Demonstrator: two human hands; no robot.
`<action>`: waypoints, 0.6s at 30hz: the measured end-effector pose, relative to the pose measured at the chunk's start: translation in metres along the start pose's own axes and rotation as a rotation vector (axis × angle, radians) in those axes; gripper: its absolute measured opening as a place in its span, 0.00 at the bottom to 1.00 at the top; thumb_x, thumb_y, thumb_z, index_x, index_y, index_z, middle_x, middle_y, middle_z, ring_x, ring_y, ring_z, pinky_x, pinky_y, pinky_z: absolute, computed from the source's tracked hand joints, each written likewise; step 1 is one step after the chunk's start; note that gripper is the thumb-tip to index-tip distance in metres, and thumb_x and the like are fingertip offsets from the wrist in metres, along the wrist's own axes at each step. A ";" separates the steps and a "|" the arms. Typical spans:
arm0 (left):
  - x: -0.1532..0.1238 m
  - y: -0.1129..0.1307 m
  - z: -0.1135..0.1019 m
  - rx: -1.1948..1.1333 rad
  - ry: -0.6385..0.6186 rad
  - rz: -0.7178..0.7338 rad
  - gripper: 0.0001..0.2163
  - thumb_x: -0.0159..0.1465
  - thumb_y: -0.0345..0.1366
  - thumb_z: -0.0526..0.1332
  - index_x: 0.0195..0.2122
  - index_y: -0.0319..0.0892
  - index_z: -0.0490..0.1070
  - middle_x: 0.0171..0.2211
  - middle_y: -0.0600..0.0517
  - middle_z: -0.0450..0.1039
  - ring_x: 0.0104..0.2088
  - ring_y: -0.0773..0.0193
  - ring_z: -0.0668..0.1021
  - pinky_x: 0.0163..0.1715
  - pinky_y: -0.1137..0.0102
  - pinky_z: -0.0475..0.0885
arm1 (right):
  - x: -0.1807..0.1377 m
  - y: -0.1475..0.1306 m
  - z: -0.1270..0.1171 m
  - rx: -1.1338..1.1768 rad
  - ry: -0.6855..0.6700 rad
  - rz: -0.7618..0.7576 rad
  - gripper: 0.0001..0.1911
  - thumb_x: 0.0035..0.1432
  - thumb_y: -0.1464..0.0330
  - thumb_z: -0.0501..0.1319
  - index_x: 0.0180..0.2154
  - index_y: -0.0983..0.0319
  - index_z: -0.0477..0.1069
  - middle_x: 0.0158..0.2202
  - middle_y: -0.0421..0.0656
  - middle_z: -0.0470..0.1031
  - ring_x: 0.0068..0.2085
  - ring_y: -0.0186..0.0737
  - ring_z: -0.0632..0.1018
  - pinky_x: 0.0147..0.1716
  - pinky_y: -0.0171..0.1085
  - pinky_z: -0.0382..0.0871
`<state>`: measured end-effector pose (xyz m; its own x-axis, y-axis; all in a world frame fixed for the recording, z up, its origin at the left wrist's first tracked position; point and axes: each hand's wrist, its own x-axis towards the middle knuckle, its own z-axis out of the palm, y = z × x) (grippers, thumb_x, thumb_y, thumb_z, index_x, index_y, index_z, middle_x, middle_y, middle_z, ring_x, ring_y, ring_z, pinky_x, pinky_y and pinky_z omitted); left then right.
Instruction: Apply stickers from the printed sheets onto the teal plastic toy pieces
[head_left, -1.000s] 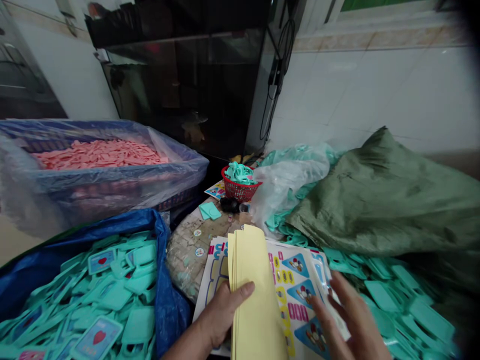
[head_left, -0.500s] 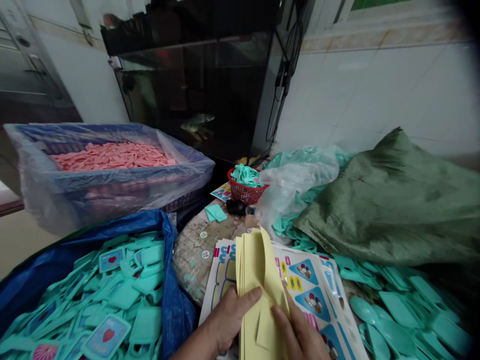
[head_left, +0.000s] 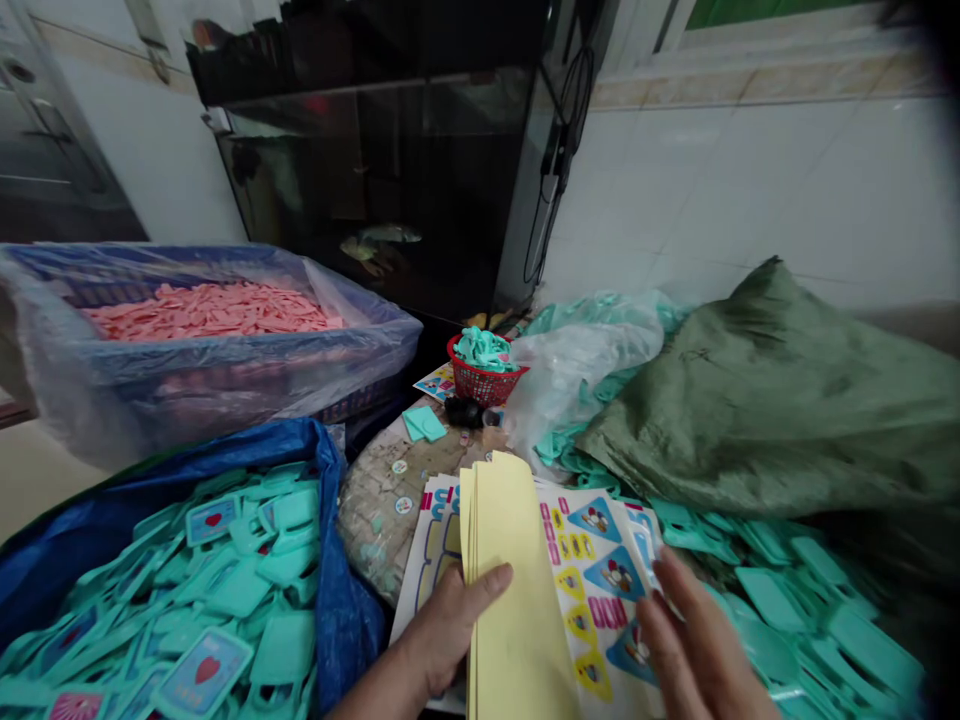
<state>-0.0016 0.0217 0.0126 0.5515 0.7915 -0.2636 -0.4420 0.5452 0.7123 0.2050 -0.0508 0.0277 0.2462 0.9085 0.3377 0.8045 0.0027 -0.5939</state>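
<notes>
My left hand [head_left: 450,625] grips a stack of pale yellow sheets [head_left: 506,590] folded back over itself, thumb on top near the lower middle. To its right lies a printed sticker sheet [head_left: 592,580] with blue triangles and yellow and pink shapes. My right hand [head_left: 694,650] rests on the sticker sheet's right edge with fingers stretched out, holding nothing I can see.
A blue bag of teal plastic pieces [head_left: 187,590] lies at left, some with heart stickers. Behind it stands a crate of pink pieces [head_left: 202,310] in clear plastic. A red basket [head_left: 481,378], a clear bag [head_left: 577,360], a green sack [head_left: 780,390] and loose teal pieces [head_left: 810,600] fill the right.
My right hand left the yellow sheets and moved right onto the sticker sheet. The lifted yellow sheet has fallen back flat onto the stack.
</notes>
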 end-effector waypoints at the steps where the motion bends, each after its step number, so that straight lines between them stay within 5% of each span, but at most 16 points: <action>1: 0.000 0.000 0.000 -0.005 0.004 0.001 0.20 0.58 0.40 0.62 0.48 0.35 0.68 0.39 0.41 0.77 0.38 0.50 0.79 0.42 0.57 0.72 | 0.001 -0.007 0.010 -0.015 -0.074 -0.066 0.29 0.60 0.60 0.51 0.61 0.63 0.52 0.64 0.46 0.51 0.62 0.48 0.55 0.59 0.49 0.54; 4: 0.001 0.000 0.000 -0.022 0.022 0.014 0.20 0.58 0.40 0.61 0.50 0.37 0.67 0.40 0.41 0.77 0.39 0.52 0.79 0.42 0.59 0.71 | -0.003 -0.025 0.050 -0.072 -0.238 -0.176 0.35 0.59 0.61 0.52 0.62 0.71 0.43 0.63 0.56 0.49 0.62 0.51 0.55 0.57 0.50 0.58; 8: 0.003 -0.002 -0.001 -0.038 0.006 0.055 0.21 0.58 0.41 0.62 0.50 0.35 0.68 0.40 0.40 0.77 0.39 0.52 0.79 0.43 0.59 0.71 | -0.009 -0.028 0.079 -0.077 -0.246 -0.182 0.36 0.61 0.63 0.51 0.62 0.76 0.40 0.62 0.61 0.47 0.62 0.52 0.53 0.56 0.51 0.58; 13: 0.005 -0.005 -0.002 0.013 0.064 0.031 0.20 0.56 0.42 0.64 0.46 0.34 0.69 0.37 0.40 0.78 0.35 0.52 0.79 0.39 0.59 0.72 | -0.003 -0.026 0.068 0.071 -0.236 -0.102 0.29 0.61 0.64 0.51 0.61 0.68 0.51 0.61 0.53 0.56 0.60 0.48 0.58 0.56 0.48 0.59; 18: 0.004 -0.003 -0.001 0.040 0.061 0.026 0.20 0.55 0.40 0.64 0.46 0.34 0.70 0.37 0.41 0.78 0.35 0.52 0.79 0.39 0.59 0.72 | 0.004 -0.022 0.051 0.238 -0.267 0.127 0.23 0.56 0.57 0.54 0.48 0.62 0.71 0.51 0.47 0.72 0.54 0.51 0.69 0.53 0.46 0.64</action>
<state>0.0012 0.0235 0.0082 0.4955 0.8212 -0.2829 -0.4263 0.5137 0.7445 0.1607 -0.0261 0.0044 0.1611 0.9846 0.0674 0.6212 -0.0481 -0.7822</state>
